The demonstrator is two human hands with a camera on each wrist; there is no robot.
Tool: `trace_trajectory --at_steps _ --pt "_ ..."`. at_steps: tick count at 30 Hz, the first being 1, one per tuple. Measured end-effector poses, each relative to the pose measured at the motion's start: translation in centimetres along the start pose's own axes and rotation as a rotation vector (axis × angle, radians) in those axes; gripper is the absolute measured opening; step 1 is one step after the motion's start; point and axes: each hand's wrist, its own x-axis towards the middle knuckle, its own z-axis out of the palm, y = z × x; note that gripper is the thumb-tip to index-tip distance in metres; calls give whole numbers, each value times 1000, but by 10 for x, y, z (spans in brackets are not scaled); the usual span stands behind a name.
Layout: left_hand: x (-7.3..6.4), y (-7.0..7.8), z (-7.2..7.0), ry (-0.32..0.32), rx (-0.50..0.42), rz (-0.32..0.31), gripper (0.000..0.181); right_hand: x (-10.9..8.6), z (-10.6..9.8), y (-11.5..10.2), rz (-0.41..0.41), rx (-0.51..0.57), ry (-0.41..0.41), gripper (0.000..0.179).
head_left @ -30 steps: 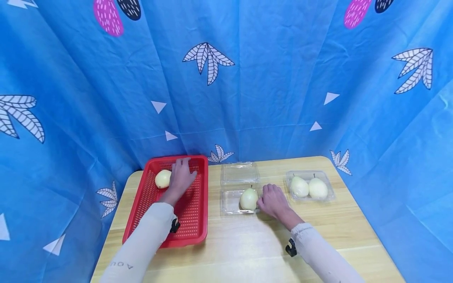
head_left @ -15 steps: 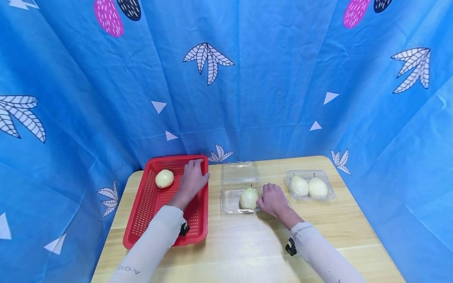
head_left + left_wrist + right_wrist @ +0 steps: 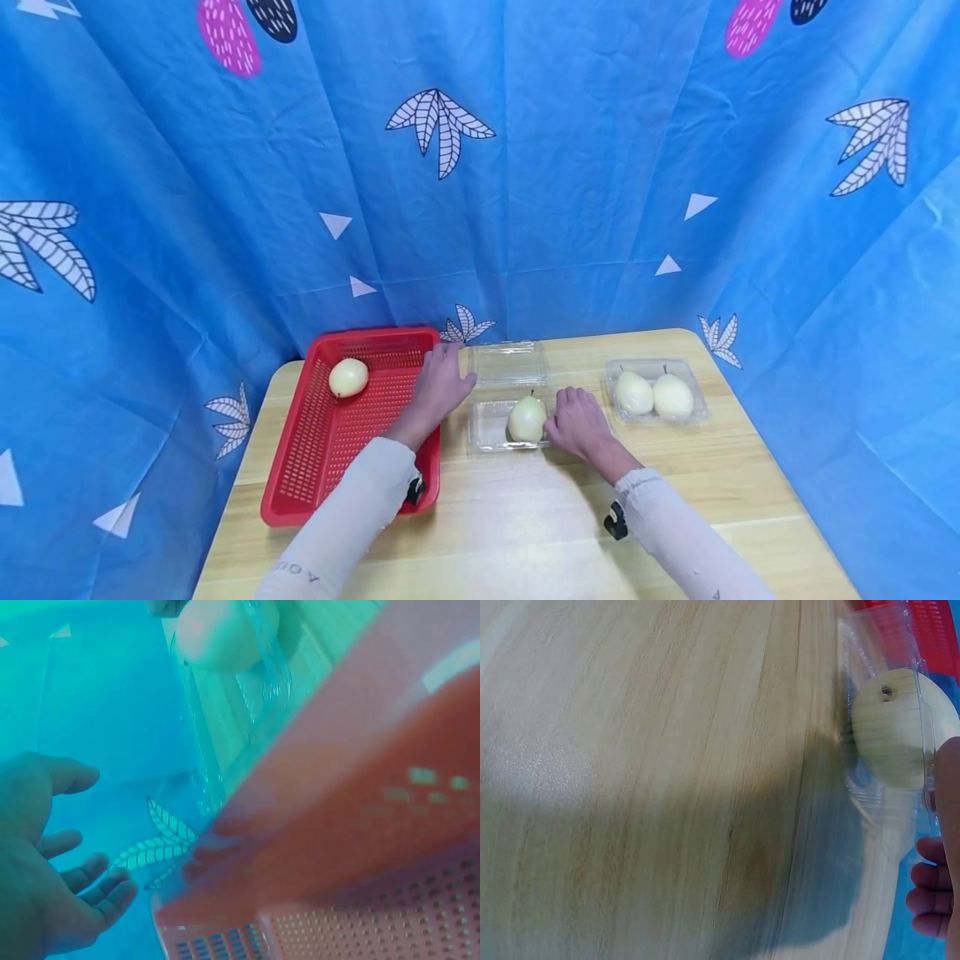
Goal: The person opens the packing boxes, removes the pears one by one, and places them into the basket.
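Note:
An open clear plastic clamshell container [image 3: 489, 429] stands mid-table in the head view, its lid [image 3: 510, 365] folded back toward the curtain. One pale pear [image 3: 527, 419] stands in its right half, stem up. My right hand [image 3: 579, 427] grips the container's right edge, fingers curled, close beside the pear; the right wrist view shows the thumb at the rim. My left hand [image 3: 441, 382], holding nothing, is over the right rim of the red basket [image 3: 352, 454], fingertips near the lid. In the left wrist view its fingers are loosely bent. Another pear [image 3: 348, 378] lies in the basket.
A second clear container [image 3: 701, 408] with two pears [image 3: 654, 397] stands at the right on the wooden table [image 3: 525, 533]. Blue patterned curtain [image 3: 585, 208] hangs behind the table and along both sides.
My left hand has moved right, from beside the pear in the basket to above the basket's right rim. The right hand and the container have stayed in place.

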Motion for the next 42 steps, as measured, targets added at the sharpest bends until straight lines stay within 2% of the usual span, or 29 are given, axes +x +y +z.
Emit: trace_trajectory --at_steps 12,18,22,32,42 --pt "-6 25 18 -51 -47 32 62 1 1 0 1 8 -3 25" --pt "-8 34 27 -95 -73 22 65 1 0 0 -8 0 28 26" --pt "-11 38 37 -116 -85 7 65 1 1 -1 -7 10 40 28" --pt "-21 43 59 -183 -138 -21 63 1 -2 -2 6 24 -4 30" --pt "-27 49 71 -211 -163 -2 64 1 1 -1 8 11 -2 31"
